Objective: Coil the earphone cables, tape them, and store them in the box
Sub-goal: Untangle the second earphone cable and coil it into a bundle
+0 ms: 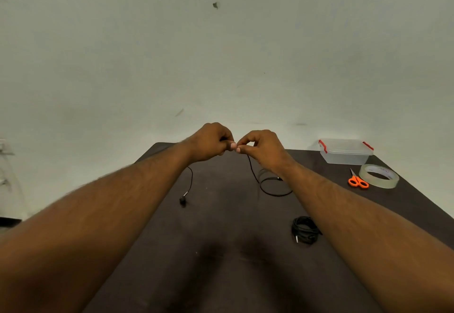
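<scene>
Both my hands are raised over the far middle of the dark table. My left hand grips a black earphone cable in its curled fingers. My right hand pinches the same cable between thumb and forefinger, right beside the left. One strand hangs from the left hand and ends in an earbud on the table. Another strand drops from the right hand into a loose loop on the table. A second earphone, coiled into a black bundle, lies near my right forearm. The clear box with red clips stands at the far right.
A roll of clear tape and orange-handled scissors lie in front of the box at the right. A pale wall stands behind the table. The table's left edge runs diagonally under my left forearm.
</scene>
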Motion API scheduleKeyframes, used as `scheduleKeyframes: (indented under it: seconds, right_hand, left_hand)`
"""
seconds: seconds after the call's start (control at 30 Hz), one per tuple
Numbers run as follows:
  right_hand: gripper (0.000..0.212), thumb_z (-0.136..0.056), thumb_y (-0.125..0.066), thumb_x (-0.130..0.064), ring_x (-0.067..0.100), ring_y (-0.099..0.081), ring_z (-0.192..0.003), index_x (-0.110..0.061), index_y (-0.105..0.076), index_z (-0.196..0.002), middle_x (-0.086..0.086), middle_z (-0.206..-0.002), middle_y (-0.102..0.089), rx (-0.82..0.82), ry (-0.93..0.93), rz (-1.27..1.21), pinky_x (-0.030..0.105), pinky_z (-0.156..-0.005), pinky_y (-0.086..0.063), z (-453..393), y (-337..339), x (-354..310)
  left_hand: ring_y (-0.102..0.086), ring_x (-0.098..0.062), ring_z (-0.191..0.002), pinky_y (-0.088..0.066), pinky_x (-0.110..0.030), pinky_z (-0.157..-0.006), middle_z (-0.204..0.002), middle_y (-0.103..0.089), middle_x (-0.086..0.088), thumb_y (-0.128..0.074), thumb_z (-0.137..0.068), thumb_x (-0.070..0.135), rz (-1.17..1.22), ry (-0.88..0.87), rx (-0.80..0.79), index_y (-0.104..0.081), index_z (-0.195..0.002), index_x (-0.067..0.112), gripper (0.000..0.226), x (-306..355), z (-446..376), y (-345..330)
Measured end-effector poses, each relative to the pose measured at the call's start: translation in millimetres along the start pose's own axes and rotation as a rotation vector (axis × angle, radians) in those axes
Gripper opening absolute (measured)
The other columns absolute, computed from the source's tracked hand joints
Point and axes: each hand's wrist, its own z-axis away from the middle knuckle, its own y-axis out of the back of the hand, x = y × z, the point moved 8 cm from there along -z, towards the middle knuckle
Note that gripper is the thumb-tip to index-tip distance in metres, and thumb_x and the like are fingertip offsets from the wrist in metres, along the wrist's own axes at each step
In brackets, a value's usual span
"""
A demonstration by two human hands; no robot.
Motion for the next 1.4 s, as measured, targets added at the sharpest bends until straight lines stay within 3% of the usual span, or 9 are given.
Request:
scheduleKeyframes:
  seconds: [0.17, 0.27, 0.9, 1.0, 1.13, 1.23, 1.3, 1.33, 1.4]
  right_hand:
    - [0.013, -0.088, -0.066, -0.029, 0.011, -0.060, -0.090, -0.018, -0.072, -0.092, -0.007, -0.097, -0.067, -0.095, 0.137, 0.504, 0.032, -0.077, -0.047, -5, 15, -1]
    - [0.017, -0.093, -0.057, -0.028, 0.018, -0.060, -0.097, -0.019, -0.071, -0.098, -0.007, -0.106, -0.065, -0.108, 0.133, 0.731, 0.030, -0.074, -0.045, -3, 46, 12]
    - [0.018, -0.095, -0.053, -0.026, 0.022, -0.060, -0.091, -0.017, -0.069, -0.095, -0.006, -0.104, -0.063, -0.083, 0.105, 0.903, 0.032, -0.070, -0.045, -6, 67, 21]
    - [0.017, -0.094, -0.054, -0.027, 0.023, -0.060, -0.092, -0.018, -0.069, -0.095, -0.004, -0.105, -0.064, -0.072, 0.036, 0.862, 0.031, -0.071, -0.043, -6, 68, 25]
    - [0.020, -0.091, -0.060, -0.027, 0.024, -0.059, -0.104, -0.017, -0.069, -0.106, 0.001, -0.116, -0.063, -0.036, -0.145, 0.648, 0.036, -0.086, -0.047, 0, 68, 40]
    - [0.079, -0.084, -0.071, -0.029, 0.025, -0.050, -0.124, -0.023, -0.027, -0.150, 0.006, -0.149, -0.039, -0.113, -0.219, 0.480, 0.036, -0.098, -0.042, 5, 48, 31]
    - [0.110, -0.078, -0.079, -0.019, 0.022, -0.065, -0.090, -0.039, 0.001, -0.151, 0.004, -0.157, -0.023, -0.157, -0.276, 0.162, 0.032, -0.073, -0.053, 9, 27, 14]
    - [0.114, -0.078, -0.078, -0.010, 0.019, -0.066, -0.072, -0.047, 0.004, -0.149, 0.004, -0.158, -0.021, -0.198, -0.295, -0.013, 0.030, -0.062, -0.054, 11, 13, 4]
    - [0.111, -0.081, -0.071, 0.003, 0.025, -0.069, -0.068, -0.050, -0.001, -0.147, 0.006, -0.156, -0.026, -0.273, -0.320, -0.251, 0.033, -0.060, -0.058, 14, -14, -10]
  left_hand:
    - [-0.054, -0.006, -0.062, -0.041, -0.020, -0.060, -0.068, -0.062, 0.004, -0.063, -0.092, 0.031, -0.006, 0.028, -0.044, -0.069, -0.086, 0.015, 0.018, -12, 8, 2]
    - [-0.054, -0.003, -0.059, -0.043, -0.021, -0.060, -0.068, -0.063, 0.004, -0.063, -0.092, 0.035, -0.011, 0.066, -0.013, -0.070, -0.082, 0.019, 0.020, -39, 21, 21]
    - [-0.053, -0.003, -0.065, -0.039, -0.020, -0.060, -0.072, -0.059, 0.012, -0.060, -0.095, 0.023, -0.121, 0.119, 0.001, -0.068, -0.089, 0.018, 0.011, -61, 30, 34]
    - [-0.055, -0.009, -0.061, -0.044, -0.021, -0.054, -0.072, -0.064, 0.002, -0.060, -0.094, 0.023, -0.082, 0.140, 0.006, -0.068, -0.086, 0.018, 0.012, -60, 29, 32]
    - [-0.061, -0.005, -0.067, -0.045, -0.022, -0.065, -0.073, -0.067, 0.004, -0.060, -0.094, 0.023, -0.056, 0.107, -0.010, -0.067, -0.084, 0.017, 0.013, -47, 24, 25]
    - [-0.061, 0.002, -0.061, -0.044, -0.017, -0.062, -0.071, -0.068, 0.004, -0.059, -0.094, 0.021, -0.015, 0.100, -0.007, -0.067, -0.081, 0.018, 0.015, -36, 19, 20]
    - [-0.060, 0.005, -0.058, -0.043, -0.014, -0.061, -0.069, -0.068, 0.004, -0.059, -0.094, 0.020, -0.003, 0.081, -0.007, -0.066, -0.080, 0.019, 0.016, -28, 14, 16]
    - [-0.060, 0.005, -0.058, -0.043, -0.014, -0.060, -0.069, -0.068, 0.004, -0.060, -0.094, 0.021, 0.001, 0.071, -0.009, -0.066, -0.080, 0.020, 0.016, -23, 12, 13]
    - [-0.060, 0.005, -0.057, -0.042, -0.013, -0.059, -0.068, -0.068, 0.004, -0.061, -0.093, 0.021, -0.002, 0.051, -0.006, -0.066, -0.080, 0.022, 0.015, -15, 9, 8]
